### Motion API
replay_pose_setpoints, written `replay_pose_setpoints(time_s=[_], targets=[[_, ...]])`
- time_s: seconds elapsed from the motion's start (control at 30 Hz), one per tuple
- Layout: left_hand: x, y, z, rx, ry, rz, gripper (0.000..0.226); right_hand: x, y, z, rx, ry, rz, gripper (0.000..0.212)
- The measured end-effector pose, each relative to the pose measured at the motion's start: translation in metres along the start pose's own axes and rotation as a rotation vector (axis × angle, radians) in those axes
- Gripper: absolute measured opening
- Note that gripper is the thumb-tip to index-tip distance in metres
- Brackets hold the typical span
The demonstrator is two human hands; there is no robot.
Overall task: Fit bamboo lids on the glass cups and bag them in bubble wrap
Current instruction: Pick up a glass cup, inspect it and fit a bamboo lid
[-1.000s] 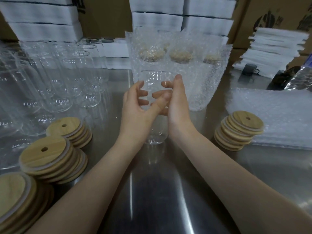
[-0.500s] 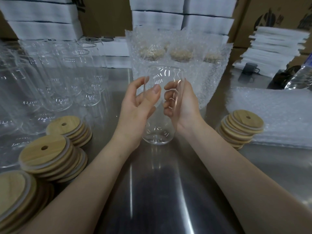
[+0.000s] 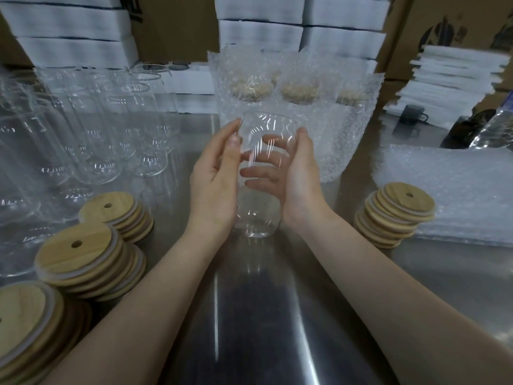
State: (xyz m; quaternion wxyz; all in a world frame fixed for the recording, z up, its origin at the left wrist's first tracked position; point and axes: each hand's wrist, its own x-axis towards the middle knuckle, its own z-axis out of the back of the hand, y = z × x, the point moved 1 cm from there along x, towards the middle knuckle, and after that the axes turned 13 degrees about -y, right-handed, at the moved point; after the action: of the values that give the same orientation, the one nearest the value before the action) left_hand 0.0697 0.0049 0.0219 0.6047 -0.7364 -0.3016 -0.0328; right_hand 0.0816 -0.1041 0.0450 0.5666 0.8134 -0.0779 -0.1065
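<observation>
Three stacks of bamboo lids [image 3: 83, 257] sit at the near left of a steel table [image 3: 249, 315]. Each lid is a pale wooden disc with a small hole and a whitish ring under its rim.

Two bare forearms reach out over the middle of the table to a single glass cup [image 3: 258, 218], held between both hands. The cup is clear and unlidded, with a rounded base and a wide mouth, and it leans with its mouth towards the far side. Whether its base touches the steel cannot be told.

The left hand [image 3: 213, 179] lies flat against the cup's left wall, its fingers nearly straight and the thumb along the glass. The right hand [image 3: 299, 173] cups the right wall, with its fingers curled round the far side and visible through the glass.

To the right stands another lid stack [image 3: 397, 212], just beside a flat pile of bubble wrap bags [image 3: 455, 190]. On the left, rows of empty glasses [image 3: 105, 134] crowd the table.

Behind the held cup stand lidded cups already in bubble wrap [image 3: 291, 87], their lids showing tan through the plastic. Farther back are white foam boxes [image 3: 261, 31], cardboard cartons [image 3: 444, 23] and, at far right, a dark mug [image 3: 412, 118].
</observation>
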Motion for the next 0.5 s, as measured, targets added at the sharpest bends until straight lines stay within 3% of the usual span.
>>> replay_pose_setpoints(time_s=[0.03,0.17,0.33,0.5], targets=[[-0.0027,-0.0010,-0.0026,0.016,0.007,0.010,0.041,0.0003,0.0014,-0.0002,-0.021,-0.037,0.061,0.051],[-0.0120,-0.0008,-0.0102,0.089,0.175,0.092,0.101,0.0002,-0.0015,-0.0024,-0.037,-0.095,0.159,0.043],[-0.0098,0.0044,-0.0050,0.009,0.155,0.161,0.095,0.0008,-0.0038,-0.0012,-0.024,-0.100,0.091,0.043],[-0.0067,0.0009,-0.0003,-0.044,0.247,0.195,0.092,0.0058,0.0029,0.0032,-0.027,-0.110,0.055,0.049]])
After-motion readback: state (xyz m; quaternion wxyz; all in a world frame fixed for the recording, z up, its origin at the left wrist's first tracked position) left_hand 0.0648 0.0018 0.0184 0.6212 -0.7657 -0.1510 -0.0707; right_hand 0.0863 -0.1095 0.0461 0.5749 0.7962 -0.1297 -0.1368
